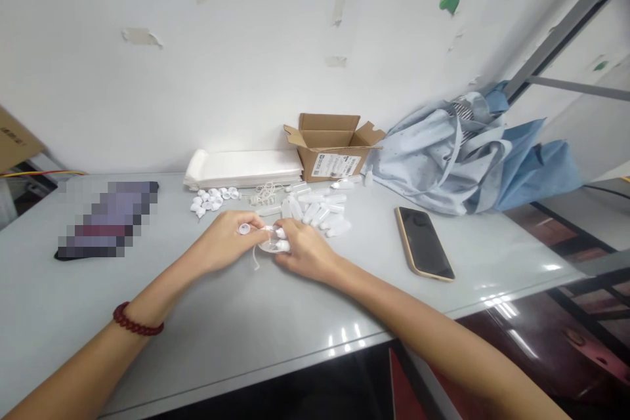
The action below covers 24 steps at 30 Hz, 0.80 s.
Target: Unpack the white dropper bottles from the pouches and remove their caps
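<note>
Near the worktop's (256, 335) left edge lies a dark, blurred-out item (105, 218). The left hand (226, 239), a red bead bracelet (135, 320) on its wrist, pinches a small white cap (245, 229) at mid-worktop. A thin white cord (256, 258) dangles between the hands. The right hand (308, 252) is closed on a small white piece (272, 245), touching the left. Behind them, toward the back edge, lie loose white caps (212, 198), stacked white bags (243, 167), white tubes (319, 209) and an open cardboard box (332, 144). Further right lie a phone (424, 243) and blue cloth (467, 151).
</note>
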Available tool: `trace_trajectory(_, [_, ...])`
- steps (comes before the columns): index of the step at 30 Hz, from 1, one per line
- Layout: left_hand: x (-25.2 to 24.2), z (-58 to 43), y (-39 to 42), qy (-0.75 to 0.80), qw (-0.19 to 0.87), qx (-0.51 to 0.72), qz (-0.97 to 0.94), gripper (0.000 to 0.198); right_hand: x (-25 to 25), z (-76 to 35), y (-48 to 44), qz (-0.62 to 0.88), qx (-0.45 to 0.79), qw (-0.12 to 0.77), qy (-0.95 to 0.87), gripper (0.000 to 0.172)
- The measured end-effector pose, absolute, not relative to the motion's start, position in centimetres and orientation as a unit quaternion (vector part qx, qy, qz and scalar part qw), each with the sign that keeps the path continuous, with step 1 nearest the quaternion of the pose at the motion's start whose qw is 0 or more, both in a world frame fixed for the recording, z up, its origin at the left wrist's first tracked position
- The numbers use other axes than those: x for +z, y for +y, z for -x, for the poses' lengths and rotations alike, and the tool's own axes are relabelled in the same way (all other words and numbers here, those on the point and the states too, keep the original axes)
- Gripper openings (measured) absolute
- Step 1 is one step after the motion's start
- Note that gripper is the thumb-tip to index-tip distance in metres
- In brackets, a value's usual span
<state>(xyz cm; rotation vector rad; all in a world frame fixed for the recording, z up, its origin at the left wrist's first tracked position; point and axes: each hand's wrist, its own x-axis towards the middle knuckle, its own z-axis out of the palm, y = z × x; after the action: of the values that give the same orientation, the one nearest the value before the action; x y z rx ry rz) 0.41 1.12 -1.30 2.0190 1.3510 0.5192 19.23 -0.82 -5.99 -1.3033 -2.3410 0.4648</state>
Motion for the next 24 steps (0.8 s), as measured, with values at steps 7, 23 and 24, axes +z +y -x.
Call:
trace_trajectory(7, [-1.8, -0.6, 1.5, 0.513, 0.342, 0.215, -0.757, 0.029, -5.9, -19.2, -0.8, 0.474, 0.164, 0.201, -0.841, 0.044])
trace_trajectory(23, [-2.5, -1.2, 1.6, 0.520, 0.535, 0.246, -0.619, 0.032, -6.1, -19.0, -1.2, 0.464, 0.110, 0.183, -0.860, 0.036])
trace_trajectory(24, [-2.5, -1.3, 1.5, 0.518, 0.546, 0.245, -0.612, 0.032, -6.1, -19.0, -1.2, 0.463, 0.111, 0.185, -0.860, 0.035])
